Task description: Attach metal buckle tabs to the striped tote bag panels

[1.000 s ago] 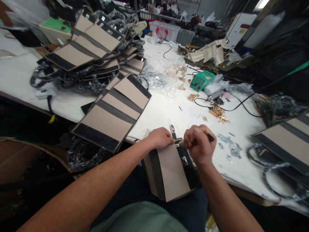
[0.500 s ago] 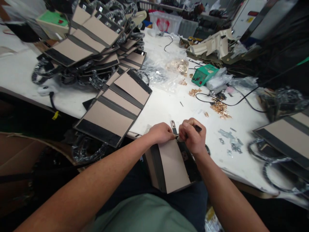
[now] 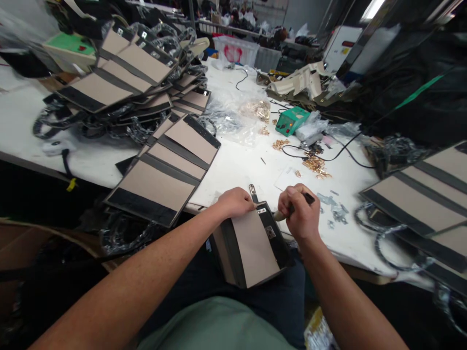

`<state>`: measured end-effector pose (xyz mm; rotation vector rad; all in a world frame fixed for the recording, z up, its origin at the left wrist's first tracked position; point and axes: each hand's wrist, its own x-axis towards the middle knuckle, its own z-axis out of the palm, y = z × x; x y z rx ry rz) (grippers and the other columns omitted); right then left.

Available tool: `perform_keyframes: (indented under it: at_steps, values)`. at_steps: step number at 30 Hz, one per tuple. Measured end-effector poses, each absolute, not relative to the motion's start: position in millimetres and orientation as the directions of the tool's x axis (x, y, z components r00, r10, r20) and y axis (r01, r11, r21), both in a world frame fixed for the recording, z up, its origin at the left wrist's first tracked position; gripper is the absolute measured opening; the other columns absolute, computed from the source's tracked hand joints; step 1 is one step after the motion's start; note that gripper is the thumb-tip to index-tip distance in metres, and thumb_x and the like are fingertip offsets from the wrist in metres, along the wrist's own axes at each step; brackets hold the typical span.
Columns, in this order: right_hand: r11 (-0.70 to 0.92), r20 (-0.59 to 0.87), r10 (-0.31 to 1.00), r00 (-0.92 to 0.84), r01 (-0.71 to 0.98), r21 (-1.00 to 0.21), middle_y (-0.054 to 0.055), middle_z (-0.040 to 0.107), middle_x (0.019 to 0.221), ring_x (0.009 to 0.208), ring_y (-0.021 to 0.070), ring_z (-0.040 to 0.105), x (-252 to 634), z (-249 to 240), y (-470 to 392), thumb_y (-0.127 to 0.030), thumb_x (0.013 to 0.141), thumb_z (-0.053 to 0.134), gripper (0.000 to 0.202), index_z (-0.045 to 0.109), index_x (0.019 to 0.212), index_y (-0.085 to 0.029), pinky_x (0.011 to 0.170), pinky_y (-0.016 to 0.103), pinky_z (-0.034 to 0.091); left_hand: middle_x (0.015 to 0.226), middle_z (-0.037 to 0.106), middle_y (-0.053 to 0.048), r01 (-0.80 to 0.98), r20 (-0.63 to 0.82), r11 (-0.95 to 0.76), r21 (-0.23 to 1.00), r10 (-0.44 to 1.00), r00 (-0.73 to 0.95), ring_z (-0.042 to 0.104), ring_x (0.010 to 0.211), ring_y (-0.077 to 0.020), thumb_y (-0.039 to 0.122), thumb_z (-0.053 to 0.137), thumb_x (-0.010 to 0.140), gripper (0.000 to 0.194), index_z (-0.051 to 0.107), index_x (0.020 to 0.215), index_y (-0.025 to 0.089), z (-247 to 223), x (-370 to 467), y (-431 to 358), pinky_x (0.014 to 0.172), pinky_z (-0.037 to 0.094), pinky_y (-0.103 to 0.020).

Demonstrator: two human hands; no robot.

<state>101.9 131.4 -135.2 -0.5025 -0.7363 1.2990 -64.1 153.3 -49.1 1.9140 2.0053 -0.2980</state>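
Tan card and black cloth make up the small folded bag piece (image 3: 251, 245) that I watch on the lap, with its top edge leaning on the rim of the white bench (image 3: 241, 167). It sits low and close to the body, so I think both hands can press on it without it sliding away.

My left hand (image 3: 235, 201) lies on the top edge of the piece. The fingers are curled over the edge and pinch it, so this grip is closed on the piece to hold it steady. A small gold metal clasp (image 3: 252, 190) sticks up just beside the fingertips.

My right hand (image 3: 301, 214) is a closed fist around a thin tool with a pale handle and dark end (image 3: 292, 210). The grip is tight, with no gap between the fingers. The tool's pale end points at the top corner of the piece, very near a small silver fitting (image 3: 270, 232). I cannot tell if the tip touches it.

Near the right hand lie little grey metal bits (image 3: 333, 206) and a heap of gold parts (image 3: 315, 165). More flat tan and black panels (image 3: 168, 165) are stacked on the left, within easy reach. A green box (image 3: 292, 120) sits farther back.
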Motion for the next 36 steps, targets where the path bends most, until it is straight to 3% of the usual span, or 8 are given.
perform_keyframes:
  at_steps: [5, 10, 14, 20, 22, 26, 29, 36]
  values:
    - [0.197, 0.147, 0.980, 0.132, -0.621, -0.758, -0.006, 0.047, 0.051, 0.042, 0.0100, 0.042, 106.0, -152.9, 115.4, -0.038, 0.090, 0.066, 0.036, 0.046, 0.066, -0.021, 0.044, 0.025, 0.034, 0.078, 0.073, -0.003, 0.999, -0.332, 0.024, 0.030, 0.943, -0.013, 0.064, 0.072, -0.0183, 0.043, 0.064, 0.079, 0.025, 0.077, 0.076, 0.022, -48.6, -57.0, 145.9, 0.060, 0.039, -0.026]
    - [0.276, 0.211, 0.961, 0.178, -0.589, -0.759, -0.006, 0.045, 0.051, 0.045, 0.0104, 0.042, 108.7, -145.0, 102.9, -0.042, 0.091, 0.064, 0.040, 0.043, 0.064, -0.022, 0.048, 0.025, 0.035, 0.096, 0.076, -0.005, 0.997, -0.177, 0.055, -0.056, 0.982, -0.064, 0.067, 0.086, -0.0230, 0.047, 0.057, 0.086, 0.030, 0.077, 0.091, 0.026, -53.9, -49.0, 123.5, 0.068, 0.042, -0.029]
    - [0.253, 0.253, 0.967, 0.039, -0.288, -0.924, -0.005, 0.048, 0.056, 0.053, 0.0108, 0.043, 132.8, -128.2, 95.6, -0.047, 0.090, 0.066, 0.040, 0.051, 0.064, -0.019, 0.054, 0.025, 0.035, 0.099, 0.076, -0.005, 0.996, -0.107, 0.042, -0.075, 0.993, -0.050, 0.067, 0.094, -0.0263, 0.047, 0.054, 0.089, 0.029, 0.075, 0.096, 0.029, -58.7, -47.5, 113.0, 0.073, 0.043, -0.033]
    - [-0.027, -0.031, 0.999, -0.023, 0.138, -0.990, 0.000, 0.063, 0.070, 0.068, 0.0166, 0.055, 162.2, -170.5, 48.1, -0.050, 0.080, 0.074, 0.031, 0.068, 0.076, -0.019, 0.063, 0.027, 0.040, 0.098, 0.076, -0.003, 0.998, -0.115, -0.004, -0.060, 0.993, -0.002, 0.068, 0.093, -0.0250, 0.044, 0.055, 0.090, 0.026, 0.075, 0.093, 0.028, -56.1, -50.4, 116.5, 0.072, 0.043, -0.031]
    - [-0.198, -0.203, 0.978, -0.054, 0.080, -0.977, 0.000, 0.060, 0.062, 0.060, 0.0159, 0.053, 157.0, -200.3, 21.1, -0.057, 0.081, 0.070, 0.040, 0.067, 0.074, -0.018, 0.058, 0.027, 0.040, 0.097, 0.076, -0.003, 0.999, -0.128, -0.011, -0.045, 0.992, 0.005, 0.068, 0.092, -0.0239, 0.043, 0.056, 0.089, 0.024, 0.075, 0.091, 0.028, -56.0, -51.3, 119.1, 0.070, 0.043, -0.030]
    - [-0.520, -0.457, 0.853, -0.251, -0.342, -0.783, -0.002, 0.053, 0.051, 0.045, 0.0125, 0.047, 131.3, -233.9, -11.6, -0.067, 0.083, 0.064, 0.052, 0.068, 0.089, -0.016, 0.043, 0.023, 0.037, 0.099, 0.076, -0.002, 1.000, -0.137, -0.020, -0.023, 0.990, 0.016, 0.067, 0.091, -0.0232, 0.042, 0.055, 0.089, 0.024, 0.075, 0.093, 0.028, -57.6, -51.1, 121.4, 0.069, 0.042, -0.030]
    - [-0.501, -0.447, 0.861, -0.245, -0.563, -0.657, -0.003, 0.058, 0.060, 0.046, 0.0100, 0.050, 116.1, -228.4, -8.1, -0.057, 0.073, 0.079, 0.055, 0.068, 0.107, -0.017, 0.040, 0.019, 0.039, 0.099, 0.076, -0.003, 1.000, -0.127, -0.005, -0.014, 0.992, 0.003, 0.066, 0.091, -0.0236, 0.042, 0.054, 0.089, 0.026, 0.075, 0.095, 0.028, -55.8, -50.4, 119.7, 0.069, 0.041, -0.030]
    - [-0.493, -0.486, 0.830, -0.274, -0.767, -0.409, -0.006, 0.059, 0.061, 0.041, 0.0068, 0.049, 111.7, -211.7, 6.1, -0.041, 0.065, 0.089, 0.047, 0.061, 0.095, -0.018, 0.036, 0.017, 0.042, 0.093, 0.075, -0.003, 0.995, -0.131, 0.021, 0.098, 0.991, -0.008, 0.065, 0.081, -0.0210, 0.051, 0.058, 0.086, 0.035, 0.074, 0.104, 0.026, -28.9, -71.7, 91.2, 0.068, 0.042, -0.030]
